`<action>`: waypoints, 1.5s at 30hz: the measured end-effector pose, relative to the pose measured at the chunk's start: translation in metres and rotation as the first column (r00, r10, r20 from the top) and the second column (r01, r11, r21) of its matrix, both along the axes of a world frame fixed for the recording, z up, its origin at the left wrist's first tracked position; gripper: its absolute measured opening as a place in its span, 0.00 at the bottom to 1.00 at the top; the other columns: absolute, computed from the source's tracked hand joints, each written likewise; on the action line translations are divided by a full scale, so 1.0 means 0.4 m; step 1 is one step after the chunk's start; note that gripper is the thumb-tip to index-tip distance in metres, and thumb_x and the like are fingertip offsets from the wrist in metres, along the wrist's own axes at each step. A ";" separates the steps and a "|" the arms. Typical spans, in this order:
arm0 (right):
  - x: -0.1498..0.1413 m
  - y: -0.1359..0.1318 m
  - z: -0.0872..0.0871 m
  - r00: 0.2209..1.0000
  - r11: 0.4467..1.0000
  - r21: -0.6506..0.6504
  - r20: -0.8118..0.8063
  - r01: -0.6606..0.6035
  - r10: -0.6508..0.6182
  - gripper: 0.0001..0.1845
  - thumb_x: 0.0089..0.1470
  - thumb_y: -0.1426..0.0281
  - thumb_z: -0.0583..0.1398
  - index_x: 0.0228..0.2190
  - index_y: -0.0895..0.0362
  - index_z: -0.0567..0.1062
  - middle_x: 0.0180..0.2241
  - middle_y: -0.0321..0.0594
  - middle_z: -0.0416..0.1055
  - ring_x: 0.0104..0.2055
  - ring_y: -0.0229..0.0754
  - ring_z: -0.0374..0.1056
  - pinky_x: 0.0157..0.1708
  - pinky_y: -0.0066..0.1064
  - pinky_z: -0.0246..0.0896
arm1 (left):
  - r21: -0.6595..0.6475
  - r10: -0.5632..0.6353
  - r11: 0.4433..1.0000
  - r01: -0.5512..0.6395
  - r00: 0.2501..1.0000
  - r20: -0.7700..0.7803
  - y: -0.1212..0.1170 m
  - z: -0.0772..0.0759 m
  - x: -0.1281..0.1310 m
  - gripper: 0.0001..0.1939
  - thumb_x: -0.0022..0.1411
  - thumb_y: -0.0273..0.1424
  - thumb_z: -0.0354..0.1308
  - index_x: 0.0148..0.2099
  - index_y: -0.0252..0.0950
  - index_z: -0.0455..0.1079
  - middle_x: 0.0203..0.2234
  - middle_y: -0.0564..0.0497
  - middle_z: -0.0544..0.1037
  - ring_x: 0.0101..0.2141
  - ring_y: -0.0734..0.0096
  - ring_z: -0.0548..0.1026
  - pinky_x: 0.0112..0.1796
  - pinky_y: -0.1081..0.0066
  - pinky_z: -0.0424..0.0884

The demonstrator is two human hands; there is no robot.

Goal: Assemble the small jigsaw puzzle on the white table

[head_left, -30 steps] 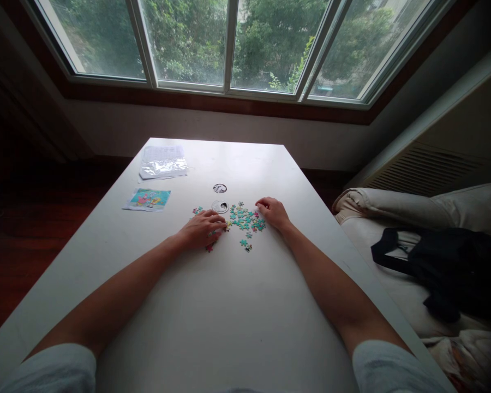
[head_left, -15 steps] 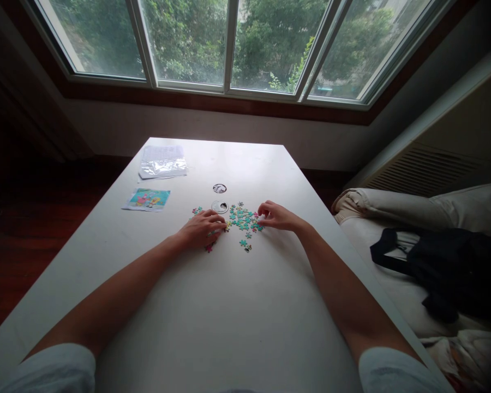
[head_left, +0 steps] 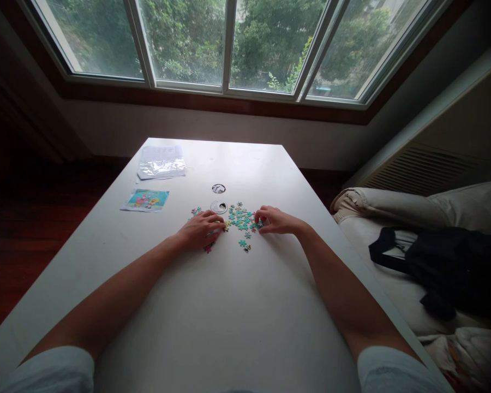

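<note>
Many small jigsaw puzzle pieces [head_left: 241,217], mostly teal with some yellow and pink, lie loosely spread in the middle of the white table. My left hand [head_left: 202,228] rests over pieces on the left side, fingers loosely bent and apart. It partly hides the pieces beneath it, and a pink piece [head_left: 208,248] shows below. At the right edge of the pile is my right hand [head_left: 275,219], its thumb and curled fingers apart around a few pieces. A teal piece [head_left: 242,243] and a dark-and-white piece [head_left: 247,249] lie nearer to me.
Two round black-and-white items [head_left: 219,207] lie just beyond the pieces. A cartoon picture sheet [head_left: 146,200] and papers in a clear sleeve [head_left: 162,162] are on the table's left. Right of the white table [head_left: 229,322] stands a pale sofa [head_left: 364,218] with dark clothing.
My right hand has shifted slightly left and down over the edge of the pile, its thumb and fingers now among the pieces. The left hand stays nearly still.
</note>
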State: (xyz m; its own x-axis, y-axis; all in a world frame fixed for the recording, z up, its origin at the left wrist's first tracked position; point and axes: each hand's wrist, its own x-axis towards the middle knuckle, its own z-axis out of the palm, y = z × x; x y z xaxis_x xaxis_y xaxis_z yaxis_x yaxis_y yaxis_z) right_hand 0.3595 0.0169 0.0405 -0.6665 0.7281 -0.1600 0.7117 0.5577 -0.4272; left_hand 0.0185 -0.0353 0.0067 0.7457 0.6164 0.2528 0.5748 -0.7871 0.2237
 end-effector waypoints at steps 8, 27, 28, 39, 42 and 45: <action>0.002 0.003 -0.001 0.994 0.999 -0.009 -0.097 -0.047 0.046 0.10 0.54 0.67 0.65 0.39 0.54 0.79 0.37 0.40 0.69 0.39 0.42 0.66 0.39 0.30 0.60 | -0.001 0.003 1.000 -0.002 1.000 0.013 -0.003 0.001 0.003 0.17 0.69 0.33 0.54 0.58 0.43 0.73 0.54 0.48 0.76 0.55 0.58 0.68 0.57 0.57 0.65; -0.016 0.015 -0.039 0.997 0.982 0.189 -0.062 -0.027 0.039 0.08 0.53 0.71 0.64 0.38 0.53 0.79 0.35 0.40 0.74 0.40 0.44 0.67 0.43 0.32 0.57 | -0.001 0.006 1.000 -0.006 1.000 0.021 -0.002 0.002 0.003 0.18 0.68 0.32 0.54 0.58 0.45 0.73 0.54 0.48 0.76 0.55 0.58 0.69 0.56 0.58 0.66; -0.017 0.014 -0.038 0.998 0.982 0.186 -0.056 -0.025 0.036 0.08 0.53 0.71 0.64 0.38 0.54 0.79 0.35 0.40 0.74 0.40 0.44 0.67 0.43 0.32 0.57 | -0.002 0.006 1.000 -0.006 1.000 0.021 -0.002 0.002 0.003 0.18 0.68 0.32 0.54 0.58 0.45 0.73 0.54 0.48 0.76 0.55 0.58 0.69 0.56 0.57 0.66; -0.022 0.006 -0.033 0.999 0.986 0.165 -0.037 -0.013 0.019 0.10 0.55 0.70 0.63 0.41 0.51 0.79 0.38 0.40 0.73 0.42 0.45 0.65 0.45 0.32 0.55 | -0.005 -0.001 1.000 0.001 1.000 0.029 -0.002 0.003 0.002 0.18 0.68 0.33 0.55 0.58 0.44 0.73 0.54 0.48 0.76 0.55 0.58 0.69 0.57 0.57 0.66; -0.022 0.007 -0.034 0.999 0.985 0.174 -0.040 -0.008 0.015 0.11 0.54 0.70 0.64 0.41 0.51 0.79 0.38 0.40 0.73 0.42 0.45 0.65 0.46 0.33 0.55 | -0.008 -0.002 1.000 0.002 1.000 0.031 -0.002 0.004 0.002 0.18 0.68 0.33 0.55 0.58 0.44 0.73 0.54 0.48 0.76 0.55 0.58 0.69 0.57 0.57 0.66; -0.021 0.010 -0.037 0.999 0.984 0.177 -0.036 -0.011 0.018 0.10 0.54 0.71 0.63 0.40 0.52 0.79 0.38 0.41 0.73 0.43 0.45 0.65 0.46 0.33 0.55 | -0.005 -0.002 1.000 0.002 0.999 0.039 -0.001 0.002 0.002 0.18 0.68 0.33 0.55 0.58 0.45 0.73 0.53 0.48 0.76 0.55 0.58 0.69 0.57 0.57 0.66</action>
State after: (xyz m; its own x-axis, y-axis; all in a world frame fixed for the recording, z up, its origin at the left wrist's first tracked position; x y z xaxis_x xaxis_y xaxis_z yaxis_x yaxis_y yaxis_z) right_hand 0.3512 0.0208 0.0256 -0.6802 0.7330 -0.0048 0.6886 0.6368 -0.3469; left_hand 0.0194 -0.0357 0.0073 0.7366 0.6161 0.2788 0.5640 -0.7872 0.2496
